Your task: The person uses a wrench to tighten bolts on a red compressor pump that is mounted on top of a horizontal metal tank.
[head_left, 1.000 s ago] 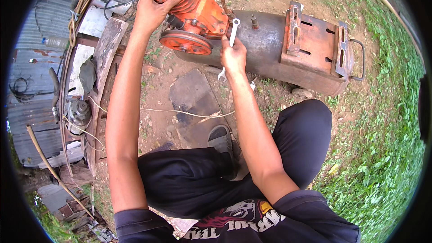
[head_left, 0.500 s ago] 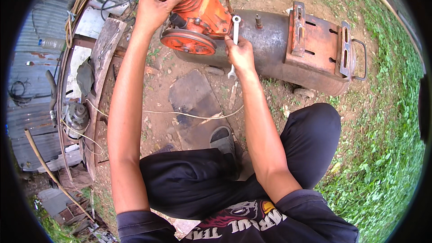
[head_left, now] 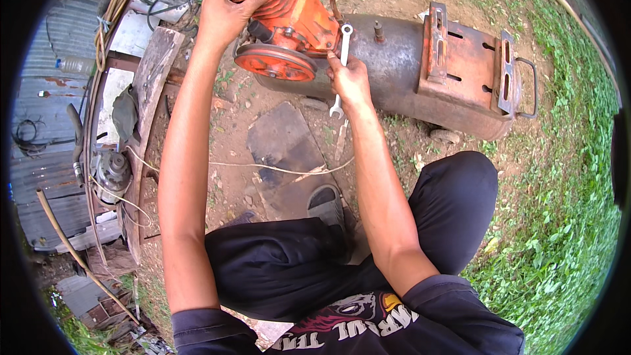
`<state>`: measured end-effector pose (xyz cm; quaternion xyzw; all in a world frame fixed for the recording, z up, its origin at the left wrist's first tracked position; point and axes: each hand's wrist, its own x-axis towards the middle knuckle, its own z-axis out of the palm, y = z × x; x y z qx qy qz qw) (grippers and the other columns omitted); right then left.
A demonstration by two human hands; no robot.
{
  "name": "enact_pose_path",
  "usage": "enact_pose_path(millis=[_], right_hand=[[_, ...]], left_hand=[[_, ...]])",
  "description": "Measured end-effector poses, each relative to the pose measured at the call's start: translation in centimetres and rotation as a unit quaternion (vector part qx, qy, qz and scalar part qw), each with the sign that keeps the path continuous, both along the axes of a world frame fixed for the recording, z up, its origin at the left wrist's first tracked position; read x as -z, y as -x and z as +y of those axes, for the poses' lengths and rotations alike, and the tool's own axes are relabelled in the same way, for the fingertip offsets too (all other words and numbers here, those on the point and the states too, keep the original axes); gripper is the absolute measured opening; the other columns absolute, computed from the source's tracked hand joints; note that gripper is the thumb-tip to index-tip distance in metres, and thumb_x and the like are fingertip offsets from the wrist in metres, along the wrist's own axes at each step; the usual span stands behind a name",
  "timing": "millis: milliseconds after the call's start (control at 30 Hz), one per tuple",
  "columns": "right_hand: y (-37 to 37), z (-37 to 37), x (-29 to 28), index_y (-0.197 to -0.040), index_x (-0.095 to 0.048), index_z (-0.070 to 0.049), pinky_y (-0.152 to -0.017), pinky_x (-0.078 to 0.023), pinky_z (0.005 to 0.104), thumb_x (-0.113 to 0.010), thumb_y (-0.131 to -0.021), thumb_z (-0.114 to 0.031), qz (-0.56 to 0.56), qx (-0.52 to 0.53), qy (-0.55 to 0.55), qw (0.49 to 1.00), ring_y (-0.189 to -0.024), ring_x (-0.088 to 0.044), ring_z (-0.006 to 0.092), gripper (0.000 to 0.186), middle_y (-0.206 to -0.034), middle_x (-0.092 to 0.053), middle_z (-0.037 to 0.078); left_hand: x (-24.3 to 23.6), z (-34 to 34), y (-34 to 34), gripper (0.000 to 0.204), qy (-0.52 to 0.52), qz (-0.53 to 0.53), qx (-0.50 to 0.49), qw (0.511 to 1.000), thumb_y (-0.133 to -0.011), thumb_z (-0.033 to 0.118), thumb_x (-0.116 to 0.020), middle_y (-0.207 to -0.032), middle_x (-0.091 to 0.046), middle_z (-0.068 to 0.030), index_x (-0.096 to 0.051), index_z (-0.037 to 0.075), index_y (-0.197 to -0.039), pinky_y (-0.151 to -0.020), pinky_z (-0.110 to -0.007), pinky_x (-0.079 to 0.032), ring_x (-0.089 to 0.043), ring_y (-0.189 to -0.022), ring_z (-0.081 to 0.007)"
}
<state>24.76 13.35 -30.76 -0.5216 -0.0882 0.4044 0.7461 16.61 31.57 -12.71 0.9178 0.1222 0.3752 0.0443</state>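
Observation:
An orange air compressor pump [head_left: 305,20] with a ribbed body sits on the left end of a dark, rusty tank [head_left: 388,56]. My left hand [head_left: 227,10] grips the pump's upper left side, its thumb stretched across the ribs. On the pump's near side is an orange pulley wheel [head_left: 275,62]. In my right hand [head_left: 350,79] is a silver combination wrench [head_left: 345,46], held upright along the palm. Its ring end points up and its open end shows below the hand. My right index fingertip is at the pump's lower right corner, where the contact is partly hidden.
A slotted orange mounting plate [head_left: 467,59] tops the tank's right part, beside a bar handle [head_left: 531,89]. A pale cord [head_left: 276,167] crosses the ground over a flat dark board [head_left: 286,138]. An angle grinder [head_left: 112,169] lies left, near a wooden plank [head_left: 154,66].
The wrench has tilted slightly in my right hand, its ring end shifting a little right and its open end a little left. My left hand keeps its place on the pump.

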Motion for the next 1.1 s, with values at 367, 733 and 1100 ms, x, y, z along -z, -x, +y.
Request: enact_pose_path(millis=[367,733,1100], right_hand=[[3.4,1.0,0.9,-0.127,-0.051,-0.004,-0.042,-0.027,0.0228,-0.063,-0.098,-0.016,0.068,0.112,-0.11,0.985,-0.051,-0.039,0.0051,0.033,-0.071,-0.048,-0.002],[4.0,0.2,0.6,-0.131,-0.047,-0.006,-0.042,-0.027,0.0218,-0.064,-0.097,-0.012,0.156,0.137,-0.137,0.969,-0.051,-0.039,0.0042,0.038,-0.071,-0.048,-0.003],[4.5,-0.3,-0.1,-0.084,-0.064,-0.002,-0.053,-0.034,0.0243,-0.062,-0.102,-0.034,0.015,0.189,-0.031,0.981,-0.06,-0.044,0.005,0.036,-0.066,-0.053,-0.005]], left_hand=[[0.4,0.4,0.1,0.071,0.002,-0.008,-0.005,1.0,-0.079,0.031,-0.086,-0.131,-0.055,-0.0179,-0.055,0.001,-0.135,-0.105,-0.039,-0.044,-0.055,-0.124,-0.0293],[0.3,0.3,0.3,0.071,-0.004,-0.002,-0.016,1.0,-0.079,0.033,-0.085,-0.132,-0.055,-0.0176,-0.055,0.001,-0.135,-0.106,-0.039,-0.044,-0.055,-0.125,-0.0295],[-1.0,-0.4,0.7,0.068,-0.002,0.04,-0.013,0.999,-0.083,0.039,-0.081,-0.129,-0.057,-0.0191,-0.057,0.003,-0.134,-0.105,-0.04,-0.044,-0.056,-0.123,-0.0309]])
